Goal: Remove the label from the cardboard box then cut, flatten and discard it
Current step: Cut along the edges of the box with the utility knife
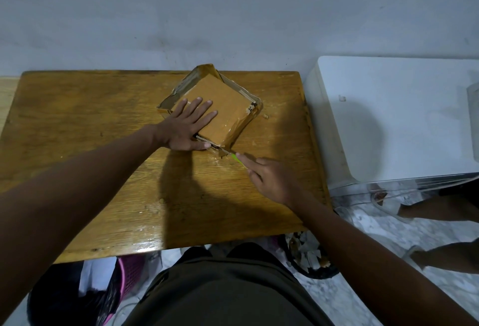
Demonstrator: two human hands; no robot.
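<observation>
Cutter [236, 157] at box [220, 107] near corner

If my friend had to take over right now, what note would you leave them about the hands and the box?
Left hand: flat, fingers spread, pressing the cardboard box down on the wooden table.
Right hand: grips a green-handled cutter, its tip at the box's near corner.
Done: most of the label looks gone; a small white scrap remains at the right corner.
Left: finish cutting the taped edges, flatten the box, discard it. A bin with paper scraps sits under the table's right side.
</observation>
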